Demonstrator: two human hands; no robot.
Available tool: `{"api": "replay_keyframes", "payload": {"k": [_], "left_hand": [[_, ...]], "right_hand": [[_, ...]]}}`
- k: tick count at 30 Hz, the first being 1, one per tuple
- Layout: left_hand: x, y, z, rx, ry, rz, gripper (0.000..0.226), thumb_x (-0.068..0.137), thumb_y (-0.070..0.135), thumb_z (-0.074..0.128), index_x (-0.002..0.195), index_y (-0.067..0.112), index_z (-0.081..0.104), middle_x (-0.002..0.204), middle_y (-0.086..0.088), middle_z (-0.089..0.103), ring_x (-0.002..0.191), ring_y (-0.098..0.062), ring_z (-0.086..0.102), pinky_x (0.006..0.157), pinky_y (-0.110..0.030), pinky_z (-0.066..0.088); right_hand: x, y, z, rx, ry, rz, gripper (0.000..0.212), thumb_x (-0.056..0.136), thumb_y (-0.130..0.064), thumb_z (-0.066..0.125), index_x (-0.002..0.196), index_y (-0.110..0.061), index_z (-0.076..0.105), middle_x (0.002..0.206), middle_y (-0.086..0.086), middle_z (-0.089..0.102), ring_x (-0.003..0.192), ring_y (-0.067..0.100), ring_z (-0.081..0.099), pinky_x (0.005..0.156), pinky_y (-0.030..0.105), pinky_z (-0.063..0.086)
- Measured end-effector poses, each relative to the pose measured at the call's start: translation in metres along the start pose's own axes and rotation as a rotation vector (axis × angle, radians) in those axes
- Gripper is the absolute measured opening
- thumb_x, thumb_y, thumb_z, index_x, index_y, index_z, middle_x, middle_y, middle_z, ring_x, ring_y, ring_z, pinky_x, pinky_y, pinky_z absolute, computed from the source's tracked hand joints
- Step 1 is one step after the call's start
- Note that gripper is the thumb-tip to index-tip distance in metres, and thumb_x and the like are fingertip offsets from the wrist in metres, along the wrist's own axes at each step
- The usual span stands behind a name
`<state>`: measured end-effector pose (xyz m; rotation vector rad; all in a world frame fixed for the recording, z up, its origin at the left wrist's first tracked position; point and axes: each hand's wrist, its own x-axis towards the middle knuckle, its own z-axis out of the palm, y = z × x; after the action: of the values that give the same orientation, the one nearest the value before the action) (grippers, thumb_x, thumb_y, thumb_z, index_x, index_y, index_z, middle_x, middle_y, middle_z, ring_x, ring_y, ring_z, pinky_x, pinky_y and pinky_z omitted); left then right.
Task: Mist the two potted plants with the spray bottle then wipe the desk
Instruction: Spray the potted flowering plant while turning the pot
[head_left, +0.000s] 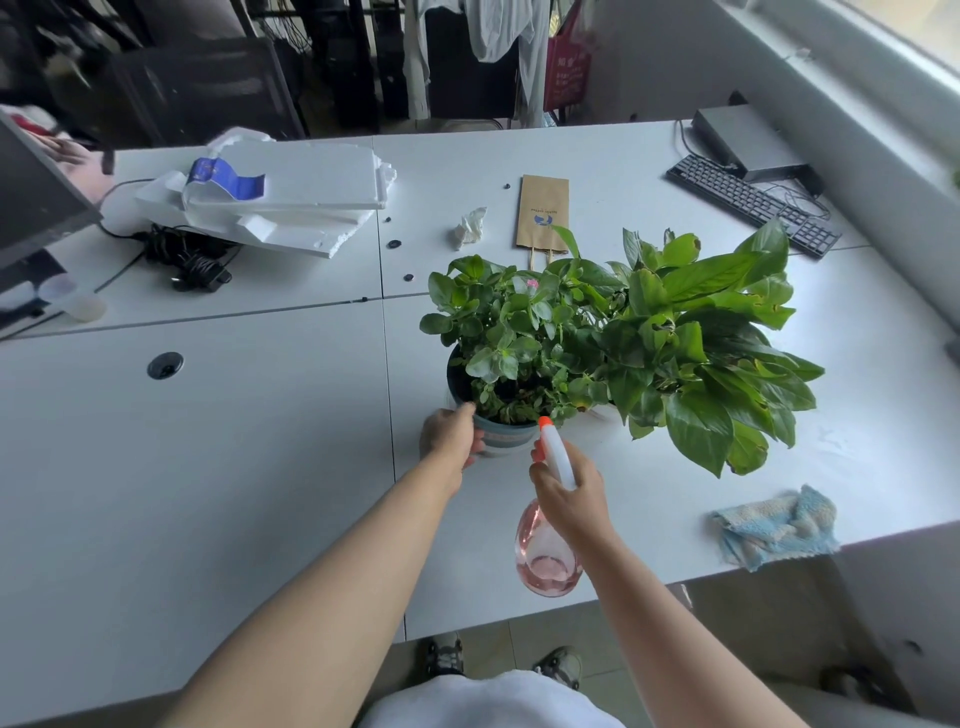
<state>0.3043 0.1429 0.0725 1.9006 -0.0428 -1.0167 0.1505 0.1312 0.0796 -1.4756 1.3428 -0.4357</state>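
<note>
Spray bottle (548, 540) sits in the right hand (574, 499) at lower centre of the frame: a clear pink belly with a little liquid at the bottom, a white head and an orange nozzle tip aimed at the small-leaved plant (506, 332). The right fingers are wrapped tight round the white neck, which hides the trigger. The left hand (449, 439) is cupped against the near left side of that plant's blue-and-white pot (501, 441), fingers curled on its wall. Just right of it, leaves touching, stands the big-leaved plant (711, 338); its pot is hidden under the foliage. A tiny pink flower shows among the small leaves.

A crumpled blue cloth (776, 530) lies at the near right edge of the white desk (208, 467). At the far side lie a paper bag (542, 213), a wad of tissue (470, 226), foam packing (291, 192) and a keyboard (753, 202). The desk's left half in the foreground is wide and bare; its near edge runs just in front of the person's body, with shoes visible on the floor below.
</note>
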Motion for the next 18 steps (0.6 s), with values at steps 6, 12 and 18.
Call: {"api": "replay_keyframes", "payload": {"k": [6, 12, 18], "left_hand": [[0.016, 0.018, -0.009, 0.052, 0.061, 0.064, 0.011, 0.094, 0.021, 0.054, 0.092, 0.01, 0.054, 0.087, -0.016, 0.07, 0.056, -0.02, 0.067, 0.05, -0.023, 0.056], [0.013, 0.022, -0.007, 0.054, 0.07, 0.035, 0.013, 0.094, 0.015, 0.051, 0.088, 0.005, 0.058, 0.076, -0.017, 0.069, 0.052, -0.02, 0.067, 0.052, -0.025, 0.059], [0.006, 0.022, -0.006, -0.008, 0.106, 0.032, 0.024, 0.092, 0.014, 0.05, 0.068, 0.009, 0.053, 0.077, -0.017, 0.067, 0.049, -0.021, 0.065, 0.05, -0.023, 0.057]], "right_hand": [[0.003, -0.023, 0.01, 0.067, -0.049, 0.067, 0.009, 0.085, -0.01, 0.055, 0.076, -0.009, 0.052, 0.065, 0.004, 0.048, 0.056, 0.021, 0.044, 0.054, 0.03, 0.038], [0.012, -0.038, 0.017, -0.045, -0.029, 0.158, 0.008, 0.089, -0.015, 0.047, 0.084, -0.012, 0.052, 0.075, 0.005, 0.059, 0.082, 0.031, 0.074, 0.048, 0.023, 0.041], [0.015, -0.04, 0.015, -0.058, -0.027, 0.206, 0.008, 0.085, -0.011, 0.044, 0.09, -0.014, 0.049, 0.076, 0.005, 0.058, 0.078, 0.033, 0.073, 0.06, 0.032, 0.05]]}}
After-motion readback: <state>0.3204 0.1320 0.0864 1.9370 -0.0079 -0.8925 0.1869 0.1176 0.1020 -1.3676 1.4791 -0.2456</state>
